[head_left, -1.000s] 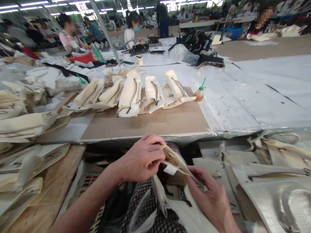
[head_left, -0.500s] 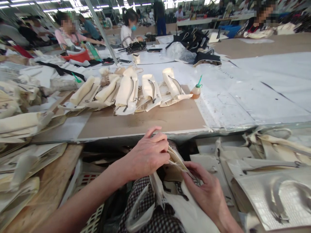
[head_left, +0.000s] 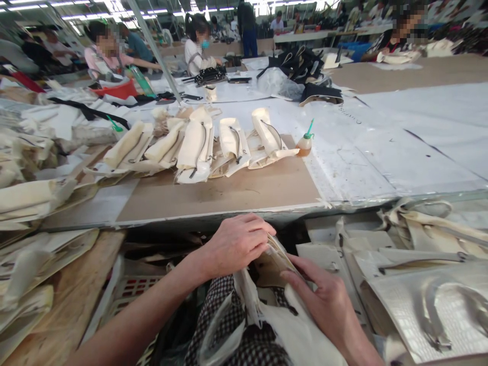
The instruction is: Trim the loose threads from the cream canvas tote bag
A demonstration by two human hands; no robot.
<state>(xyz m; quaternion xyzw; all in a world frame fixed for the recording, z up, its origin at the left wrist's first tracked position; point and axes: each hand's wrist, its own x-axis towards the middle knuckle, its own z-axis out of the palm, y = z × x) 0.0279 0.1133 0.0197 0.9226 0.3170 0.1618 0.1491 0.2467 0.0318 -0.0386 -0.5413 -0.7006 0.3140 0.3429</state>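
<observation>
Across my lap lies a cream-coloured handbag (head_left: pixel 301 325), its layered edge raised between my two hands. My left hand (head_left: pixel 242 243) closes over the top end of that edge, fingers curled down around it. Lower on the same edge, my right hand (head_left: pixel 324 300) pinches it, the thumb on the near side and the fingers behind. A loose pale strap loop (head_left: pixel 223 340) hangs from the bag over a checked cloth (head_left: pixel 208 315). The bag's inside is partly hidden by my hands.
Several cream pieces with zippers (head_left: pixel 196 142) lie on the table beside a small bottle (head_left: pixel 305 145) with a green nozzle. A white crocodile-textured bag (head_left: pixel 438 305) and others are at right. A plastic basket (head_left: pixel 133 287) and wooden board (head_left: pixel 76 284) are at left. Co-workers sit beyond.
My left hand has lowered and its raised index finger has folded down onto the bag's edge. The right hand keeps its grip. The view has shifted slightly.
</observation>
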